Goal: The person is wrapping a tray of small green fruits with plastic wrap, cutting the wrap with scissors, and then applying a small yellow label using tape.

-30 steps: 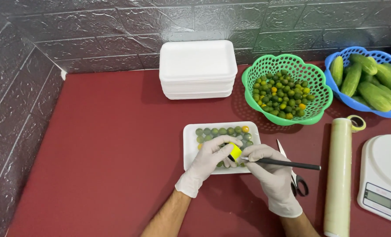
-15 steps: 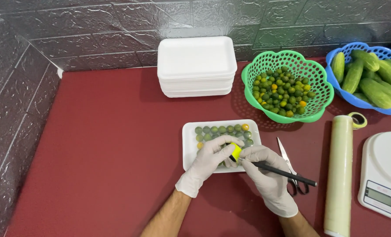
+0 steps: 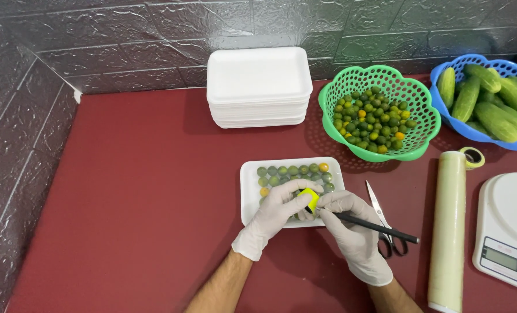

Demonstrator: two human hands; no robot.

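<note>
A dark red tabletop runs up to a wall of grey embossed tiles. Against the wall sits a stack of white foam trays; to its right a green perforated basket holds small green and orange citrus fruits, and a blue basket at the edge of view holds cucumbers. Nearer the person, a roll of clear film lies lengthwise, with a small roll of tape just beyond its far end and a white kitchen scale to its right. A pair of scissors lies between the film roll and a single white foam tray filled with the same small fruits in rows. Both gloved hands meet over the near right corner of this tray, covering part of the fruit. The left hand curls around a small yellow tag, pinching it against the tray's contents. The right hand is closed on a black pen, its tip touching the yellow tag and its barrel slanting out to the right above the scissors.
</note>
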